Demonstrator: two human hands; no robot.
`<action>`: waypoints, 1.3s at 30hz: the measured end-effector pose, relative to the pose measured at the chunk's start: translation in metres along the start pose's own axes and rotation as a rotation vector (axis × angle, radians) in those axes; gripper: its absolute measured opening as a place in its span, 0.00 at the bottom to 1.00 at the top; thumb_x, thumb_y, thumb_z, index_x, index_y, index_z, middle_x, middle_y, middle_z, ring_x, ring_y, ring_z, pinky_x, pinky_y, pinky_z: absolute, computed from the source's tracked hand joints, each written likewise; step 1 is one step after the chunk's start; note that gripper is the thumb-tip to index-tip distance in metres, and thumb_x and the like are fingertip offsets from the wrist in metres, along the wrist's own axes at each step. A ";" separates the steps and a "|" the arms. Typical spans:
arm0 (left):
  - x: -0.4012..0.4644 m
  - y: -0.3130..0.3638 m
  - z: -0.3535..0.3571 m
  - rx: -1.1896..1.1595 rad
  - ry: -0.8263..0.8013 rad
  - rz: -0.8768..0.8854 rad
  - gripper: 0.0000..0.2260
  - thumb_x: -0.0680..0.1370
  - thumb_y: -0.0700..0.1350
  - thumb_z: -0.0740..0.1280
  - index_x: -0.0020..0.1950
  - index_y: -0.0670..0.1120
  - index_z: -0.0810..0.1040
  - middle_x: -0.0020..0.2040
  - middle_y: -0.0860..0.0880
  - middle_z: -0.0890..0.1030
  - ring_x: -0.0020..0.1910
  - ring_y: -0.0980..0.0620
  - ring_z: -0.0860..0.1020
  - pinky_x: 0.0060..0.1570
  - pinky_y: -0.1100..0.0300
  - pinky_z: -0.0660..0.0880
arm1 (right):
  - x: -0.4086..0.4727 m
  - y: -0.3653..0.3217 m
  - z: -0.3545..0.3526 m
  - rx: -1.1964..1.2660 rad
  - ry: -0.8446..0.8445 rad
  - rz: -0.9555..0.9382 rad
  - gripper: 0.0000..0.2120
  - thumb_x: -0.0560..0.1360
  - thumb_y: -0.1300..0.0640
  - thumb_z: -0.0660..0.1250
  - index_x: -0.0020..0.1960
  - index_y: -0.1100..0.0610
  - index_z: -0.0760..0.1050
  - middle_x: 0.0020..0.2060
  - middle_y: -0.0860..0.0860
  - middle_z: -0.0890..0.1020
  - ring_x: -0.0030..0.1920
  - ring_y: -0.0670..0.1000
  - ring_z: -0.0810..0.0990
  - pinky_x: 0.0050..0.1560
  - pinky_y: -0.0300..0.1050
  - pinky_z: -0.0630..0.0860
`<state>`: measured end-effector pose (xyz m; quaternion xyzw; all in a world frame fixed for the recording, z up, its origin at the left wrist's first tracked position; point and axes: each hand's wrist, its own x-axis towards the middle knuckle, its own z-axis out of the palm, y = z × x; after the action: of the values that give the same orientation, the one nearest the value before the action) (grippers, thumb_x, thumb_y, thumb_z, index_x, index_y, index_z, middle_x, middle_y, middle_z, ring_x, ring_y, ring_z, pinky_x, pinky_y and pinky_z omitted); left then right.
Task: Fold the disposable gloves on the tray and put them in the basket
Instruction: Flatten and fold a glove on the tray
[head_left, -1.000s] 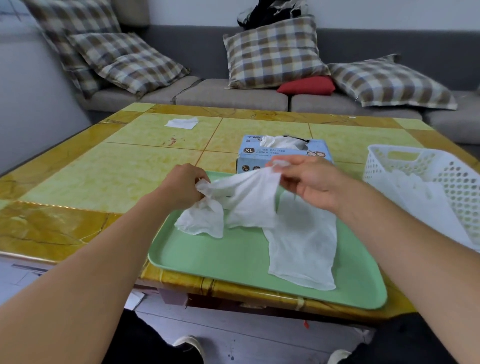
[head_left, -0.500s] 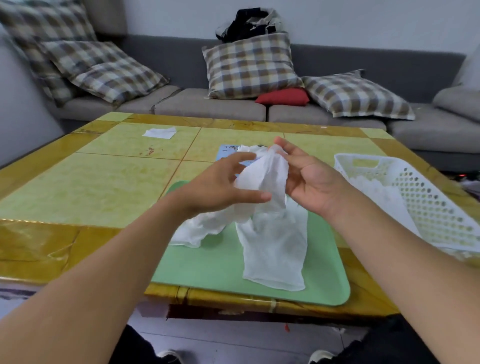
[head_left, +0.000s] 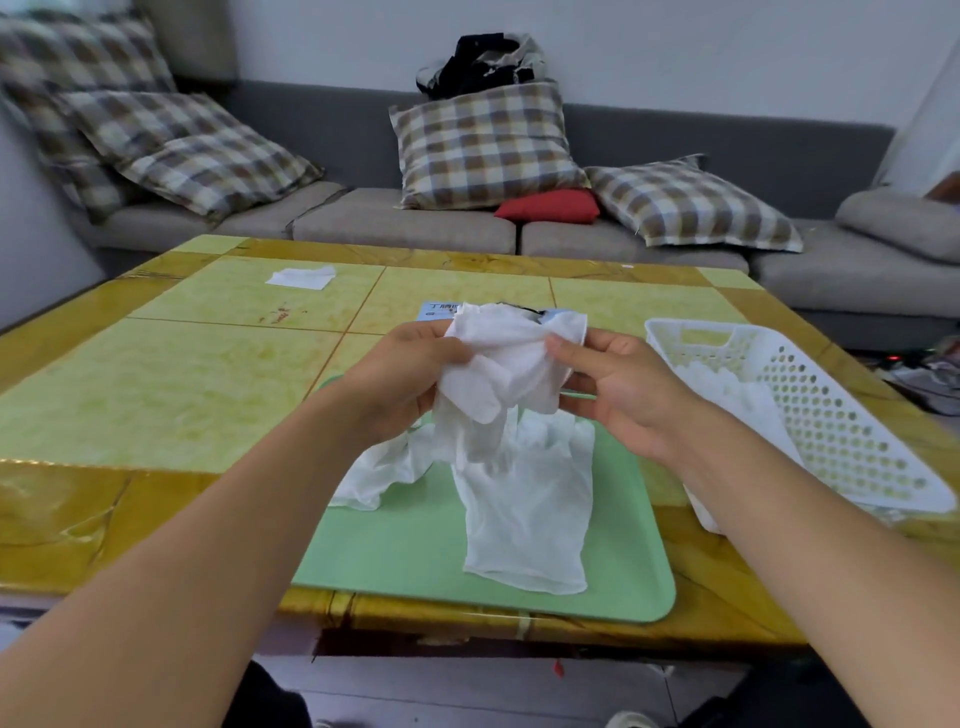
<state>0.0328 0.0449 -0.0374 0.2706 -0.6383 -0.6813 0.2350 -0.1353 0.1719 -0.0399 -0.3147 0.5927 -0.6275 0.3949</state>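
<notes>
Both hands (head_left: 511, 384) pinch a bunched glove (head_left: 506, 364) above the tray (head_left: 415, 561); its slippery film could spring unfolded.

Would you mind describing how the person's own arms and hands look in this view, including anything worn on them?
Both forearms are bare up to the frame's edge; no sleeves show. The left hand and the right hand are bare too, with no gloves, rings, watch or wristband visible. The right hand's nails look short and unpainted. No markings show on either arm.
</notes>
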 end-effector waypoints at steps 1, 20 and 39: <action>0.000 -0.001 -0.002 -0.001 0.012 -0.011 0.15 0.80 0.31 0.58 0.58 0.39 0.82 0.49 0.41 0.85 0.40 0.49 0.83 0.35 0.61 0.79 | 0.001 -0.001 -0.004 0.019 -0.003 -0.017 0.09 0.79 0.58 0.70 0.57 0.59 0.82 0.48 0.53 0.86 0.42 0.51 0.84 0.46 0.47 0.82; -0.013 0.022 0.038 0.178 -0.094 0.308 0.14 0.74 0.38 0.75 0.60 0.42 0.82 0.54 0.44 0.86 0.55 0.43 0.84 0.59 0.46 0.80 | -0.016 -0.044 -0.004 -0.035 -0.169 -0.217 0.28 0.65 0.63 0.76 0.64 0.56 0.77 0.50 0.60 0.82 0.46 0.56 0.83 0.48 0.50 0.81; -0.027 0.031 0.027 -0.049 -0.052 0.192 0.12 0.78 0.43 0.70 0.59 0.38 0.82 0.53 0.40 0.85 0.49 0.45 0.85 0.51 0.51 0.83 | -0.035 -0.038 -0.007 0.259 -0.286 0.067 0.10 0.81 0.59 0.63 0.60 0.60 0.75 0.42 0.54 0.83 0.35 0.50 0.82 0.37 0.44 0.82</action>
<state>0.0344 0.0810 -0.0040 0.1846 -0.6504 -0.6778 0.2889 -0.1289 0.2056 0.0002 -0.3271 0.4553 -0.6338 0.5330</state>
